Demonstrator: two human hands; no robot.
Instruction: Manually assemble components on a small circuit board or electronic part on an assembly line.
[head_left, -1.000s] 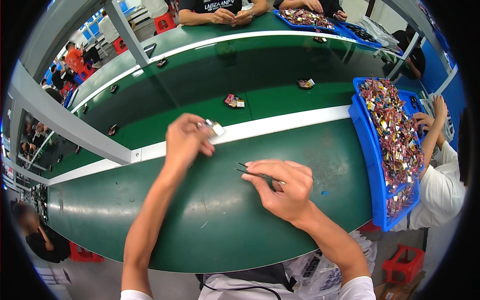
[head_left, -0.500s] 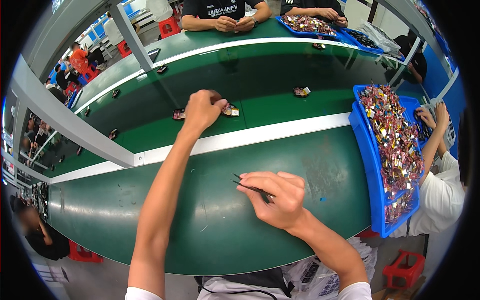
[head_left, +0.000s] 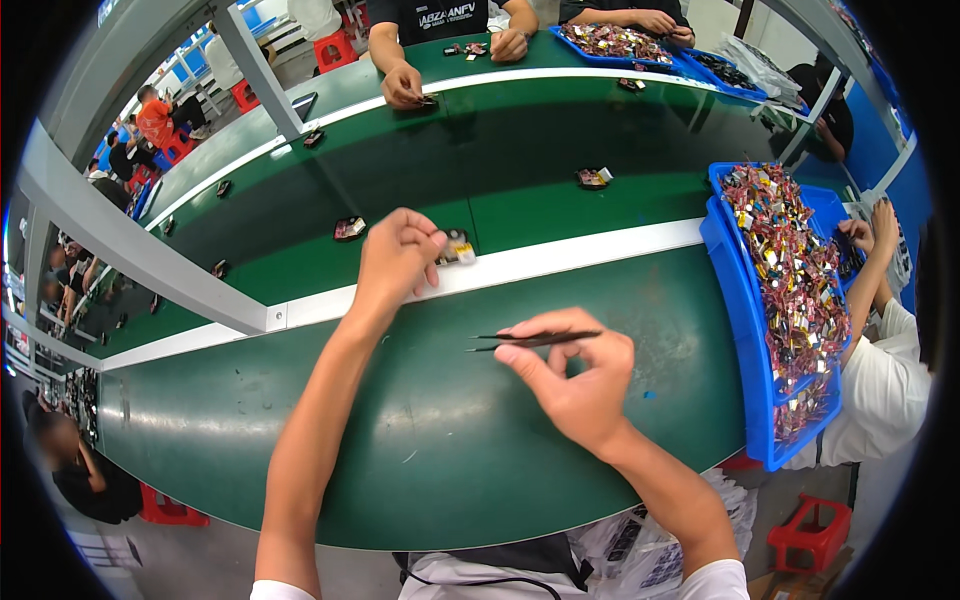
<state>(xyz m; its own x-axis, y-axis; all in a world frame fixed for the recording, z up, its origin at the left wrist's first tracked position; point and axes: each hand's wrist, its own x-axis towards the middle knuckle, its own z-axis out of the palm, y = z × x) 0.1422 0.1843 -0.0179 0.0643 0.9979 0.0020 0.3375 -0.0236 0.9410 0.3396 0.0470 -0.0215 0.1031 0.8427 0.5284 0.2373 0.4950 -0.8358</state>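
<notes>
Fingertips of my left hand (head_left: 402, 252) are closed on a small dark electronic part (head_left: 456, 247) with a pale yellow-white piece on it. The part is motion-blurred and sits over the white rail at the near edge of the dark green belt; where the fingers meet it is mostly hidden. Dark, thin-tipped tweezers (head_left: 540, 339) lie in my right hand (head_left: 590, 375), between thumb and fingers. Their two tips point left, slightly apart with nothing between them, above the green tabletop (head_left: 480, 440).
Similar parts, such as one (head_left: 349, 228) and another (head_left: 593, 178), lie along the belt. At right, a blue tray (head_left: 722, 300) is heaped with wired pieces. A grey metal post (head_left: 130, 220) slants across the left. A person's hand (head_left: 403, 86) touches a part across the belt.
My left hand has drawn the part toward me from the belt to the rail. My right hand has turned the tweezers nearly level. The person opposite has reached a hand to the belt.
</notes>
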